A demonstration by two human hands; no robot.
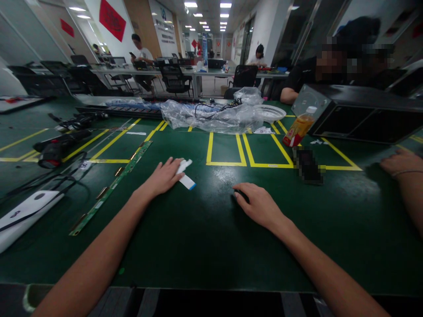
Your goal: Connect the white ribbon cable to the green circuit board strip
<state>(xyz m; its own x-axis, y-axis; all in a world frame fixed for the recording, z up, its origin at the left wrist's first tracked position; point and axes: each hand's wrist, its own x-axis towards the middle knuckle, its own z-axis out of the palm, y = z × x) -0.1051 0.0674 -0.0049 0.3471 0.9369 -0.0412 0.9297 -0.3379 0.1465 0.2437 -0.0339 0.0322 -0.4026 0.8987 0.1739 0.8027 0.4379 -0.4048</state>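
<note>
My left hand (165, 175) lies on the green table with its fingers spread out. Its thumb and index finger touch a white flat ribbon cable (188, 181), which is bent and has a blue end; part of it is hidden under the fingers. To the left of that hand a long, narrow green circuit board (114, 187) lies at a slant, with copper-coloured tabs along one edge. My right hand (256, 200) rests on the bare tabletop, fingers loosely bent and thumb apart from the index finger. Nothing shows in its grasp, though the space under the fingers is dark.
Yellow tape outlines (226, 164) mark the table (198, 251). Clear plastic wrapping (211, 116) and a white basket (269, 112) lie behind. On the right are a drink bottle (299, 127), a black case (360, 112) and another person's hand (401, 165); on the left, a white device (29, 215) with cables.
</note>
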